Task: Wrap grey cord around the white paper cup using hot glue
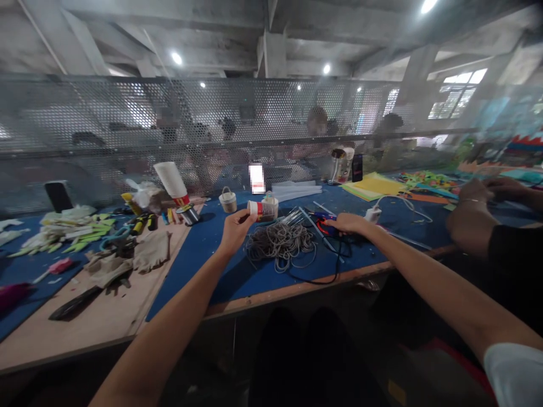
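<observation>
Above the blue table mat (229, 280), left hand (236, 230) has a red-and-white paper cup (258, 210) pinched at its end between thumb and fingers, cup tipped on its side. Right hand (348, 223) is closed around a red-and-blue tool (326, 225), just right of the cord pile (280, 244). Pile sits just below the cup, near edge of table. Small handled basket (228, 202) stands left of the cup; lit phone (257, 178) upright behind. Further left: leaning cup stack (173, 180), gloves (151, 251) on bare board. Far right: co-worker's hands (469, 206), near coloured paper (373, 185).
</observation>
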The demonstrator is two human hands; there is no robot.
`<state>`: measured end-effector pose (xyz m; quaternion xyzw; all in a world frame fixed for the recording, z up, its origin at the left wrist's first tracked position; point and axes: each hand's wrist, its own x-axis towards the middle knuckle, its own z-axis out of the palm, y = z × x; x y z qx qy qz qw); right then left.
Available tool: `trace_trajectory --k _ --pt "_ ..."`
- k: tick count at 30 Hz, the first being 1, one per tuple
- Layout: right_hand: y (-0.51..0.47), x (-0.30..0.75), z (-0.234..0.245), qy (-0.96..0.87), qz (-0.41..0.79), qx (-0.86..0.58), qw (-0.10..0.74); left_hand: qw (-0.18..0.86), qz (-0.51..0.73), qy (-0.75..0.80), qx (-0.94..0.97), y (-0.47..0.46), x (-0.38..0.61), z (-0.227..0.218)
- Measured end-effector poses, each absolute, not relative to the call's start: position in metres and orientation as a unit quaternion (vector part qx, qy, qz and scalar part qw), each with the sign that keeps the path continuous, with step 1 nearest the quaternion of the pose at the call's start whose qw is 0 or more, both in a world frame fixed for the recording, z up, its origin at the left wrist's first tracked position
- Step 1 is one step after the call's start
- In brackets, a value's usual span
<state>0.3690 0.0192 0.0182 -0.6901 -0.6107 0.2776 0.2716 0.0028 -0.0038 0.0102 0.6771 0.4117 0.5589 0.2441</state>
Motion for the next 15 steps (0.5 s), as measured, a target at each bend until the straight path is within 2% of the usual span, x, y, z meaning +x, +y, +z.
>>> trace_trajectory --k 2,4,6,8,10,13,15 --pt "0.014 0.367 0.026 -0.617 0.178 -0.732 0.227 0.255 0.56 0.409 0.674 -0.004 0.003 0.011" --pt "0.009 0.358 0.036 -0.637 0.091 -0.726 0.242 0.272 0.565 0.403 0.666 -0.005 0.004 0.012" --pt "0.004 0.339 0.044 -0.676 0.076 -0.676 0.285 0.29 0.572 0.393 0.658 -0.007 0.005 0.013" --pt "0.002 0.31 0.047 -0.707 0.141 -0.59 0.364 0.31 0.579 0.383 0.65 -0.008 0.006 0.014" --pt "0.003 0.275 0.045 -0.711 0.276 -0.498 0.412 0.322 0.583 0.374 0.645 -0.009 0.006 0.014" --pt "0.007 0.231 0.035 -0.652 0.478 -0.423 0.41 0.31 0.583 0.376 0.65 -0.009 0.005 0.015" --pt "0.013 0.216 0.028 -0.631 0.542 -0.398 0.387 0.294 0.585 0.387 0.649 -0.008 0.003 0.014"
